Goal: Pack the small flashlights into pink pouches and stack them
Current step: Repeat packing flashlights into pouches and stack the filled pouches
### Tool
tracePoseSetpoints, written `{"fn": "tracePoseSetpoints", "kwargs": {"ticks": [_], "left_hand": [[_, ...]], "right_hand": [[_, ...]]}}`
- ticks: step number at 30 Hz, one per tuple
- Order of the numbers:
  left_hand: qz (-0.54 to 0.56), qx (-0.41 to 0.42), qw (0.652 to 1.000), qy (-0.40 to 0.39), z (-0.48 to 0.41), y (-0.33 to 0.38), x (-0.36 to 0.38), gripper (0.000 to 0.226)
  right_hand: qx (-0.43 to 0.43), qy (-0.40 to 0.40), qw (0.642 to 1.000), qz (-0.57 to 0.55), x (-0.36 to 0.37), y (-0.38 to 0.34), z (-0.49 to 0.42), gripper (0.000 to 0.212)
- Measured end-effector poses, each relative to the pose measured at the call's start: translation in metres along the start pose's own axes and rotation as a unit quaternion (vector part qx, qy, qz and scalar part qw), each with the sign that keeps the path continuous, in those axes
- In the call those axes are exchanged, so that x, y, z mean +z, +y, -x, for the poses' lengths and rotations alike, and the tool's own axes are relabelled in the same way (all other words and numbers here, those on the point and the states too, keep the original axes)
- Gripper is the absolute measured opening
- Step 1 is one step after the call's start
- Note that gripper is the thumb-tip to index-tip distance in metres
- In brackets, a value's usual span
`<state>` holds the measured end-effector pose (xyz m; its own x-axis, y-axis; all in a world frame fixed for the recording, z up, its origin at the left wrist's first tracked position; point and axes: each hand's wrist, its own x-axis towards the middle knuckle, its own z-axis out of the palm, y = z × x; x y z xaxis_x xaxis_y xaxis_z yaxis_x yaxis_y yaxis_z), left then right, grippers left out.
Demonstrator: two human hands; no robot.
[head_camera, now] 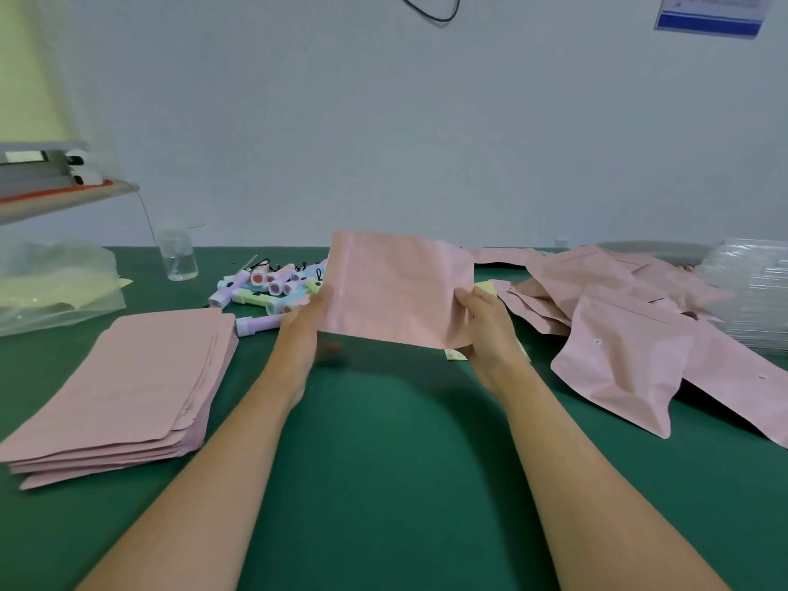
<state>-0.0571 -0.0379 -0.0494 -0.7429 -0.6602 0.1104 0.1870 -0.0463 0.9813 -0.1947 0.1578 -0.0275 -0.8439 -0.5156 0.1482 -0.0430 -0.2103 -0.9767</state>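
Fingers of the left hand [305,322] and the right hand [482,326] pinch opposite side edges of a flat, matte pink pouch [401,287], held up off the green table mat [383,462]; whether its mouth is open I cannot tell. The heap of small pastel plastic flashlights [273,287] lies jumbled just beyond and left of the pouch, nearest the left hand, with one lilac flashlight [258,324] lying crosswise beside that hand. Nothing seems to block a reach there. A neat stack of flat pink pouches [128,377] sits further left; a loose pile of puffed pink pouches [618,326] sprawls right, with clear plastic trays [750,292] behind.
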Motion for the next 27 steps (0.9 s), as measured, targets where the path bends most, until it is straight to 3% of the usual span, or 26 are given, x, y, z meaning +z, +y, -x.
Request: {"fn": "tracePoseSetpoints", "kwargs": {"ticks": [5, 7, 9, 10, 11, 14, 15, 17, 19, 24, 27], "left_hand": [[0.071, -0.067, 0.994, -0.041, -0.001, -0.001, -0.017, 0.027], [0.067, -0.046, 0.996, -0.032, 0.001, 0.000, -0.017, 0.024], [0.050, 0.011, 0.999, 0.000, 0.002, 0.002, -0.014, 0.023], [0.041, 0.045, 0.998, 0.019, 0.004, 0.004, -0.010, 0.021], [0.037, 0.077, 0.996, 0.038, 0.006, 0.007, -0.006, 0.019], [0.033, 0.148, 0.988, 0.043, 0.013, 0.012, 0.012, 0.015], [0.018, 0.167, 0.985, 0.028, 0.016, 0.011, 0.018, 0.012], [-0.034, 0.198, 0.980, -0.014, 0.021, 0.007, 0.030, 0.009], [-0.069, 0.201, 0.976, -0.048, 0.023, 0.003, 0.036, 0.007], [-0.013, 0.078, 0.992, -0.097, 0.029, 0.000, 0.036, 0.036], [0.014, 0.037, 0.994, -0.097, 0.027, -0.002, 0.031, 0.040]], "right_hand": [[-0.003, 0.044, 0.998, 0.035, 0.000, 0.005, -0.001, 0.025], [-0.045, 0.103, 0.984, 0.140, 0.001, 0.008, -0.001, 0.028], [-0.114, 0.193, 0.905, 0.361, 0.003, 0.011, 0.001, 0.031], [-0.158, 0.217, 0.871, 0.412, 0.005, 0.010, 0.003, 0.036], [-0.190, 0.213, 0.867, 0.409, 0.008, 0.008, 0.005, 0.037], [-0.202, 0.075, 0.945, 0.246, 0.023, 0.002, 0.012, 0.031], [-0.201, 0.029, 0.955, 0.219, 0.031, 0.002, 0.015, 0.035], [-0.231, -0.025, 0.948, 0.216, 0.042, 0.005, 0.020, 0.040], [-0.253, -0.031, 0.941, 0.221, 0.046, 0.008, 0.021, 0.029], [-0.194, -0.089, 0.955, 0.208, 0.038, 0.011, 0.018, 0.019], [-0.176, -0.101, 0.959, 0.200, 0.037, 0.008, 0.021, 0.025]]}}
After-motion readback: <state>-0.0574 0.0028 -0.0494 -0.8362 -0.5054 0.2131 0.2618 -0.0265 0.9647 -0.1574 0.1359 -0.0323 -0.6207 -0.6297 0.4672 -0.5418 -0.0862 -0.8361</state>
